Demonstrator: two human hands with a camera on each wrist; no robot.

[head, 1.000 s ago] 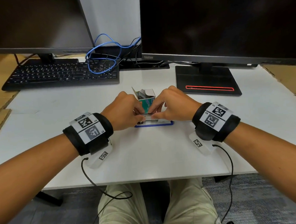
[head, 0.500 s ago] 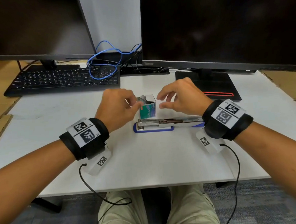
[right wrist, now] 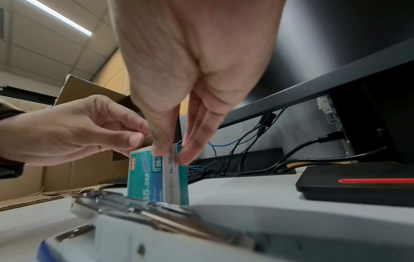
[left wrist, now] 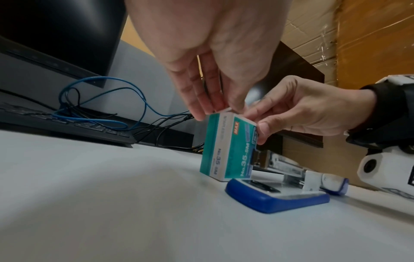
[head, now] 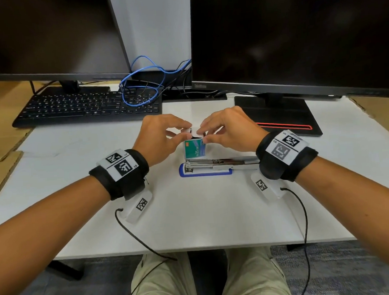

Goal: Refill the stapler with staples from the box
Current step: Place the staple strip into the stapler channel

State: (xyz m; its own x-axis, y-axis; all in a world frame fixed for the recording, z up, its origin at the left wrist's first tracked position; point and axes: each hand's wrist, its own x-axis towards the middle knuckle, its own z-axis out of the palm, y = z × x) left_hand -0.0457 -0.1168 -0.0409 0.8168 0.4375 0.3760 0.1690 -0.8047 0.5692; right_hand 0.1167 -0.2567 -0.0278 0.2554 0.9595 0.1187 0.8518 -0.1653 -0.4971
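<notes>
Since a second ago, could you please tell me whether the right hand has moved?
Yes. The right hand left the stapler and moved away from the person, up to the staple box top.

Staple box (left wrist: 228, 147): orange tab reading "MAX" at its upper end, and "No.35-5M" running lengthwise in white on the teal face; right wrist view shows "MAX", "26/" and "35-5M" on the same box; monitor (head: 293, 36) at 1 o'clock: lower bezel lettering, apparently "ThinkVision", blurred.
</notes>
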